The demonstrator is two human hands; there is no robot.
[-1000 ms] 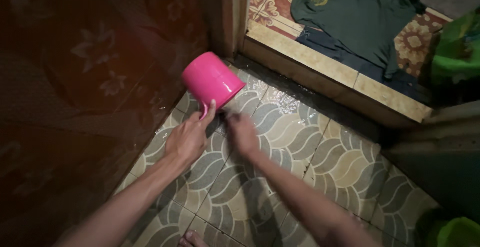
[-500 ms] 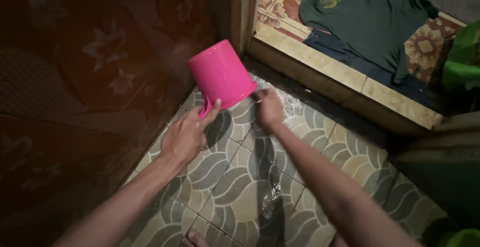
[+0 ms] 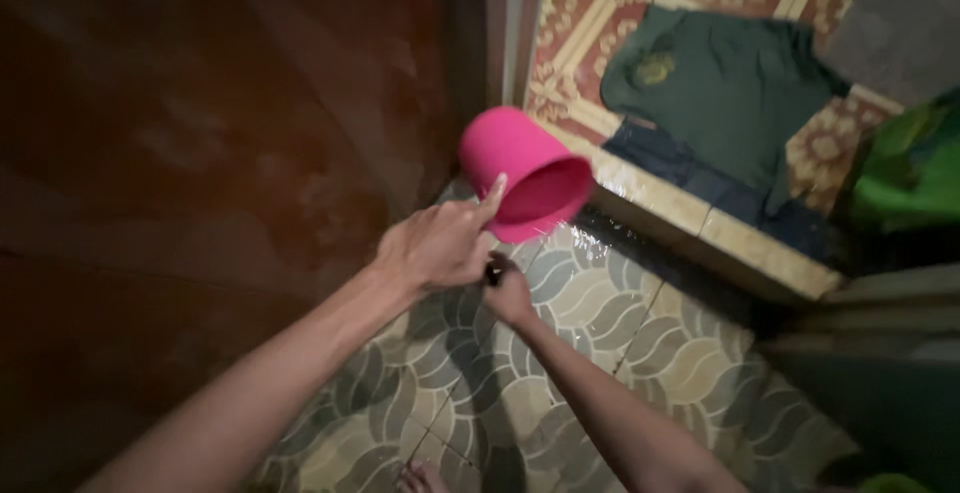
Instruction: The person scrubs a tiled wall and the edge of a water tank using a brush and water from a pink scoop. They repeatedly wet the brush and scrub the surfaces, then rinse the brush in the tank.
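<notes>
Left hand (image 3: 437, 246), centre of frame, grasps the round pink plastic dipper (image 3: 522, 170) by its near side, index finger laid along the rim; the dipper sits tilted just above centre, mouth facing lower right. Right hand (image 3: 508, 291), directly below the left, is closed around a small dark object, too dim to identify. Beneath both: wet grey wave-patterned floor tiles (image 3: 610, 343); dark green cloth (image 3: 730, 93) at upper right.

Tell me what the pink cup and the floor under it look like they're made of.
The pink cup in the left hand looks like smooth moulded plastic: one even bright colour, thin rim, soft sheen. The floor looks like glazed ceramic tile: a repeating wave pattern, straight joints and wet glints.
</notes>
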